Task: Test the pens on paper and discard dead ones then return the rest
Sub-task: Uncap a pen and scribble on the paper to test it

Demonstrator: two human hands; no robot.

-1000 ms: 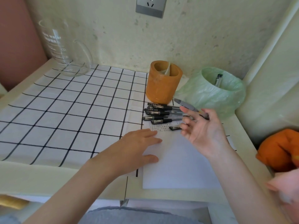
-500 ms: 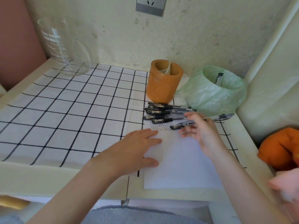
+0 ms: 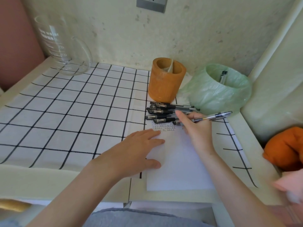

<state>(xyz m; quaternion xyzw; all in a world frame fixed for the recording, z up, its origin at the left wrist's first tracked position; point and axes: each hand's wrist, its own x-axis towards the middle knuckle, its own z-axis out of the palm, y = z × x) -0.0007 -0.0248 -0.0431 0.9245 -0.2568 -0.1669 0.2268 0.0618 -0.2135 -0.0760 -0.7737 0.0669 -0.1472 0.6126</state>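
Gripping a pen [image 3: 213, 117] that juts out rightward, your right hand [image 3: 196, 128] hovers over the paper [image 3: 178, 164] beside the pile [image 3: 164, 111]; your left hand [image 3: 136, 150] lies flat on the paper.

— Where is the one camera sitting?
— It is riding on the person's head, looking forward and down, close over the worktop [image 3: 57, 182], taking in the left hand [image 3: 139, 148], the right hand [image 3: 195, 126] and the wall [image 3: 196, 38] behind.

Bright, soft daylight, no harsh glare. Faint shadow beneath left hand [image 3: 139, 149] on paper [image 3: 177, 169]. Wide-angle bend: table [image 3: 49, 182] edges curve twd frame sides. Pink shape [image 3: 290, 185] lower right blurred; centre sharp.
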